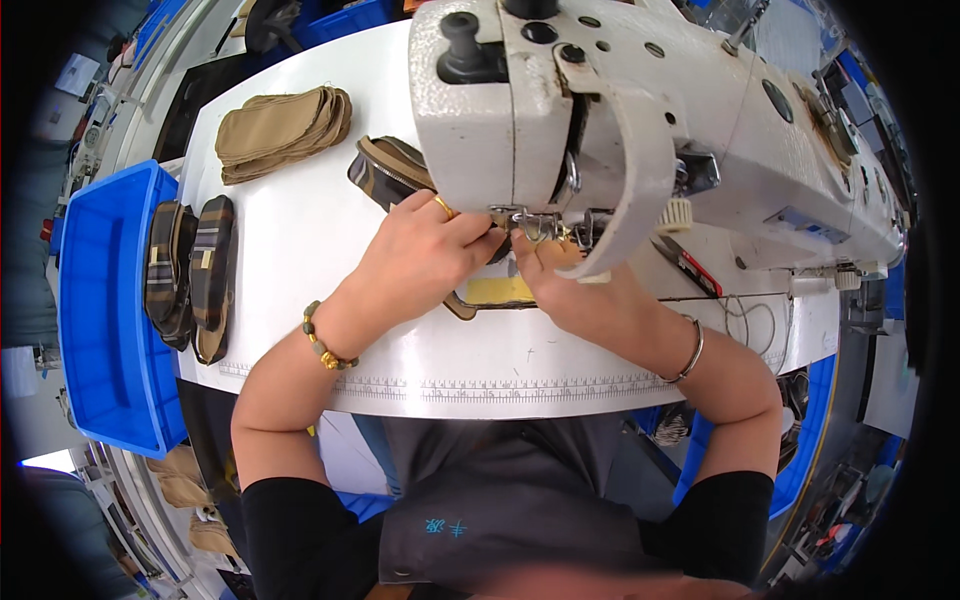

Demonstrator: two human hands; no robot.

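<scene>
A plaid fabric pouch with a zipper (398, 168) lies under the head of a white sewing machine (465, 130), partly hidden by the machine and my hands. My left hand (425, 250), wearing a ring and a beaded bracelet, is closed on the pouch's edge, fingertips just left of the metal presser foot (535, 225). From the other side, my right hand (580, 290) pinches the work close by the foot. The white curved guard covers some of its fingers. Between the hands, a yellow patch (500, 291) shows on the machine bed; a brown fabric edge sticks out below my left hand.
A stack of tan fabric pieces (280, 130) sits at the far left of the white table (330, 230). Two plaid pouches (212, 265) rest beside a blue bin (115, 330). Red-handled snips (692, 268) and loose thread (745, 315) lie right of my right hand. A ruler strip (480, 388) runs along the front edge.
</scene>
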